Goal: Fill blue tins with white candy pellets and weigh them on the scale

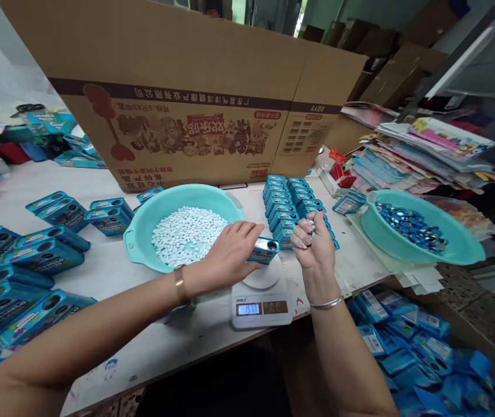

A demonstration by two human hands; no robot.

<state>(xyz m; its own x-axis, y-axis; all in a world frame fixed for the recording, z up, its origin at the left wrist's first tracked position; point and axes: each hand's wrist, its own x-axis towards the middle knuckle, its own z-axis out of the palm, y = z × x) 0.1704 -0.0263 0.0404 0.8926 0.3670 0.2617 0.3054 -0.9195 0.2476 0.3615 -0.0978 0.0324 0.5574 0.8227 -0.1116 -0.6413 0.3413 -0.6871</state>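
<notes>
My left hand (232, 246) has its fingers and thumb around one end of a small blue box (266, 250), which has a round dark opening on its top. That box is over the pan of a white kitchen scale (261, 317) with a lit display. Raised to the right of the scale, my right hand (315, 240) is closed in a fist, with small white tablets (312, 227) showing between its fingers. More white tablets (190, 231) lie in a turquoise basin (131, 246), just beyond my left wrist.
Rows of blue boxes (280, 205) stand behind the scale, with more boxes (45, 252) at left. A large carton (213, 75) stands upright at the back. At right is a second basin (465, 246) of shiny blue pieces (412, 226); below it, a carton of blue boxes (421, 341).
</notes>
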